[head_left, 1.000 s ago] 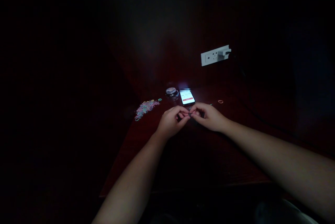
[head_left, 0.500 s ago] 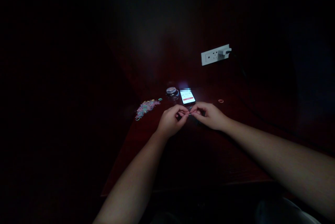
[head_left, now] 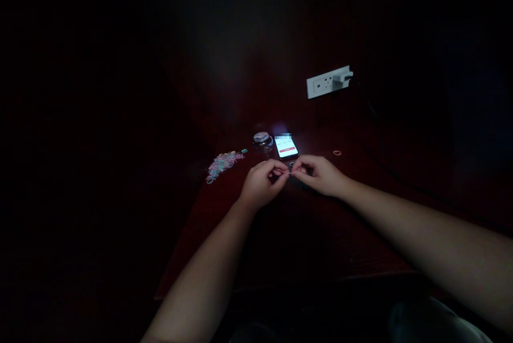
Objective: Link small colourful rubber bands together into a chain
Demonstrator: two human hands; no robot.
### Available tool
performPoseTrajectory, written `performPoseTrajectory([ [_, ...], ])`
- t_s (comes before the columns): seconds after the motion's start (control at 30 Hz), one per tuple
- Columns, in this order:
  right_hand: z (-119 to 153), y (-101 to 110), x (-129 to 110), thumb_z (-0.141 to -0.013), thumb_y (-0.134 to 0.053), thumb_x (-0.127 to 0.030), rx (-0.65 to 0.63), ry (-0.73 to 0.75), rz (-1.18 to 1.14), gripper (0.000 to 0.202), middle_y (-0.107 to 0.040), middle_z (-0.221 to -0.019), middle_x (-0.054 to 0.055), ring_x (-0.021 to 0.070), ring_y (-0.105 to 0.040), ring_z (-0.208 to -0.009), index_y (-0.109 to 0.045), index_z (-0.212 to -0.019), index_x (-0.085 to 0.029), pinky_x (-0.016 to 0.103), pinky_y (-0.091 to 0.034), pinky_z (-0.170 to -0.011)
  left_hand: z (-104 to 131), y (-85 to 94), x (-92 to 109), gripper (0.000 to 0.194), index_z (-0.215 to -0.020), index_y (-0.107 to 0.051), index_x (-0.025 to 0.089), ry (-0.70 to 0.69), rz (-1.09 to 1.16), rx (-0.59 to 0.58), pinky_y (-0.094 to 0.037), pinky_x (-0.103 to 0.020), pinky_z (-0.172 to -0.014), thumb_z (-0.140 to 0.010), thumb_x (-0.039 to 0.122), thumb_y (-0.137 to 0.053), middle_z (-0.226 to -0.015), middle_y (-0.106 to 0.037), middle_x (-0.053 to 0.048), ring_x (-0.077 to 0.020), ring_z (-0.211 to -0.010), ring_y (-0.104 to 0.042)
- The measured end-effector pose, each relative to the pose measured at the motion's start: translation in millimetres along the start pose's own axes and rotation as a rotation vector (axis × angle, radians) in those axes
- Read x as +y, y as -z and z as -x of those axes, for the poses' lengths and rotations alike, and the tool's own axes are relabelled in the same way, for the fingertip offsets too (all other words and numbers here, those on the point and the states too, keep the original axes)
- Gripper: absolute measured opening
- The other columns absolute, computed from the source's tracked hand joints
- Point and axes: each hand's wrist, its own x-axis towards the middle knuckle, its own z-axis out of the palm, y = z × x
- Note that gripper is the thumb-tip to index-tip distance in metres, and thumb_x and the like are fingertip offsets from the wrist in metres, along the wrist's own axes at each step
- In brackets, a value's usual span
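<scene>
Dim light; dark red counter [head_left: 212,209]. Pile of coloured bands [head_left: 224,164] lies by the counter's left edge, toward the far left corner; one green band [head_left: 244,150] sits just right of it. My left grip [head_left: 258,185]: thumb and fingers drawn to a pinch, tips closed on a small pale item [head_left: 288,173], too small to identify. Lidded jar [head_left: 263,142] stands beyond that grip, toward the far edge. Phone [head_left: 286,146], screen lit, lies just right of the jar. Item is held between both grips, nearer me than the phone. My right grip [head_left: 318,174]: likewise pinched at the item's other side. Orange band [head_left: 337,153] lies farther right, apart, well in from the near edge.
</scene>
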Motion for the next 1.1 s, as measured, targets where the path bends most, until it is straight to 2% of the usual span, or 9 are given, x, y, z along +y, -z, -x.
performPoseTrajectory([
  [0.27,0.2,-0.6,1.8,-0.084,-0.054,-0.032,0.011,-0.005,0.016,0.018,-0.052,-0.062,-0.001,0.011,-0.045,-0.057,-0.06,-0.077,-0.016,0.024,-0.036,-0.054,-0.3,0.1,-0.4,0.011,-0.092,-0.064,0.019,0.024,-0.007,0.01,-0.051,-0.026,-0.069,-0.082,0.021,-0.062,-0.087,-0.07,-0.003,-0.013,-0.076,-0.064],
  [0.5,-0.4,2.6,2.1,-0.087,-0.049,-0.028,0.031,0.039,0.049,0.018,-0.057,-0.071,0.002,0.0134,-0.05,-0.066,-0.058,-0.078,-0.016,0.026,-0.039,-0.061,0.1,-1.2,-2.3,0.01,-0.091,-0.064,0.018,0.038,-0.001,0.013,-0.051,-0.026,-0.068,-0.081,0.02,-0.063,-0.086,-0.07,-0.004,-0.0134,-0.076,-0.065],
  [0.67,1.3,0.9,2.2,-0.083,-0.056,-0.03,-0.047,0.017,-0.042,0.015,-0.053,-0.066,-0.001,0.0113,-0.046,-0.06,-0.061,-0.086,-0.015,0.024,-0.039,-0.056,-0.7,0.3,-0.2,0.01,-0.091,-0.065,0.018,0.017,-0.014,0.01,-0.052,-0.027,-0.069,-0.081,0.02,-0.062,-0.086,-0.07,-0.004,-0.0139,-0.077,-0.065],
  [0.87,0.3,-0.4,3.6,-0.084,-0.054,-0.03,-0.036,0.029,0.029,0.016,-0.05,-0.063,-0.002,0.0109,-0.044,-0.058,-0.06,-0.077,-0.016,0.024,-0.037,-0.056,0.1,-0.6,-0.8,0.01,-0.091,-0.064,0.018,0.021,0.014,-0.018,-0.053,-0.026,-0.069,-0.081,0.021,-0.063,-0.086,-0.07,-0.004,-0.0132,-0.076,-0.065],
  [1.1,-0.6,1.2,2.2,-0.086,-0.051,-0.028,-0.039,0.015,0.076,0.018,-0.053,-0.065,0.0,0.0125,-0.047,-0.061,-0.06,-0.076,-0.016,0.025,-0.037,-0.058,1.4,-1.7,-3.2,0.011,-0.093,-0.064,0.018,0.052,0.034,-0.029,-0.052,-0.026,-0.07,-0.082,0.022,-0.062,-0.086,-0.07,-0.004,-0.0133,-0.077,-0.065],
])
